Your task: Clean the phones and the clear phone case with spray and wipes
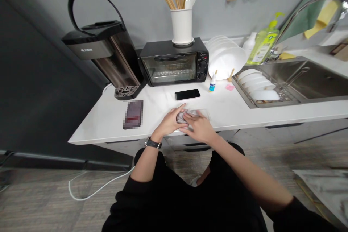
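Cloth [179, 117], pale grey and crumpled in soft folds, lies on the surface [157, 103] under the fingers of both hands. The left hand [168, 122] keeps thumb and forefinger apart around its left end; the right hand [201, 129] lays bent, slightly spread fingers on top. Whether either grips it, I cannot tell. Transparent flat piece [206, 114] shows just right of these fingers.

"Supporting surface?"
"White countertop [158, 98]."
"Items resting directly on it?"
"Phone [187, 94], small bottle [212, 84], pink piece [230, 87], toaster oven [174, 68], water dispenser [115, 59]; blurred dark item [133, 114] near the left end."
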A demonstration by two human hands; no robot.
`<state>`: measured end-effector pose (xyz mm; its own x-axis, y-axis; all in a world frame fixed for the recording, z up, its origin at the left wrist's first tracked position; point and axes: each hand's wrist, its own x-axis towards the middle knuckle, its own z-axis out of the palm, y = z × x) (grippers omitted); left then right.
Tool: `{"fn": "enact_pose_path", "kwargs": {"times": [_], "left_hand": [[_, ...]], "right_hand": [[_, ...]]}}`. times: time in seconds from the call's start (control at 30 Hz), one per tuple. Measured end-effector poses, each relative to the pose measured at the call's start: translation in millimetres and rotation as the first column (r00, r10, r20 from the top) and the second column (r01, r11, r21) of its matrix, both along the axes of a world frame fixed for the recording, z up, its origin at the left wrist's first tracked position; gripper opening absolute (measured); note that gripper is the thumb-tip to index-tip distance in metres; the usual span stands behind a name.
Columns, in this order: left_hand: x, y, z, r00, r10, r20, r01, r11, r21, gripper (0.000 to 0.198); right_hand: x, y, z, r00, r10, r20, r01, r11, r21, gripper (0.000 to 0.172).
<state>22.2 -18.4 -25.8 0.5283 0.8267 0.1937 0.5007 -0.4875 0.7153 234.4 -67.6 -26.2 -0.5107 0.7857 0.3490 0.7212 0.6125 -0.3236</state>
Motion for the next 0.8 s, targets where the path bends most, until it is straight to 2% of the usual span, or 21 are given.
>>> {"fn": "enact_pose_path", "kwargs": {"times": [0.07,0.13,0.23,0.3,0.33,0.4,0.5,0.57,0.63,0.7,0.77,0.8], "left_hand": [[-5,-2,-0.3,0.999,-0.035,0.001,0.035,0.999,-0.006,0.095],[-7,-3,0.5,0.999,-0.05,-0.017,0.05,0.999,-0.001,0.096],[-3,-2,2.7,0.998,-0.032,-0.047,0.032,0.999,0.017,0.102],[3,0,3.9,0.998,-0.035,-0.057,0.037,0.999,0.028,0.103],[5,1,4.0,0.998,-0.036,-0.058,0.038,0.999,0.033,0.101],[6,2,3.2,0.998,-0.032,-0.046,0.034,0.999,0.039,0.097],[1,0,1.5,0.999,-0.04,-0.018,0.04,0.998,0.049,0.092],[-3,-2,1.8,0.998,-0.05,-0.025,0.051,0.997,0.058,0.091],[-5,-4,3.3,0.998,-0.039,-0.047,0.042,0.997,0.063,0.092],[-2,-4,4.7,0.998,-0.029,-0.062,0.033,0.998,0.061,0.096],[2,-2,5.1,0.997,-0.029,-0.065,0.034,0.997,0.065,0.098],[5,0,4.6,0.997,-0.034,-0.066,0.039,0.997,0.071,0.098]], "right_hand": [[-8,-5,0.6,0.997,0.056,-0.044,-0.057,0.998,-0.026,0.061],[10,-12,0.9,0.998,0.054,-0.043,-0.056,0.997,-0.043,0.052],[56,-17,0.7,0.998,-0.055,0.015,0.055,0.998,-0.014,0.039],[67,-13,1.1,0.99,-0.133,0.049,0.132,0.991,0.034,0.04],[61,-11,1.4,0.987,-0.151,0.059,0.148,0.987,0.055,0.042],[32,-7,1.9,0.989,-0.136,0.056,0.132,0.989,0.072,0.051],[-17,-6,4.0,0.999,-0.036,0.015,0.035,0.998,0.047,0.062],[-22,-10,5.3,1.0,0.009,0.001,-0.009,1.0,0.021,0.059],[3,-15,5.2,1.0,0.009,0.003,-0.009,1.0,-0.009,0.05],[43,-18,4.5,0.999,-0.043,0.021,0.044,0.999,-0.02,0.041],[72,-17,4.3,0.992,-0.12,0.049,0.12,0.993,0.009,0.039],[77,-15,4.2,0.987,-0.15,0.064,0.148,0.988,0.033,0.041]]}}
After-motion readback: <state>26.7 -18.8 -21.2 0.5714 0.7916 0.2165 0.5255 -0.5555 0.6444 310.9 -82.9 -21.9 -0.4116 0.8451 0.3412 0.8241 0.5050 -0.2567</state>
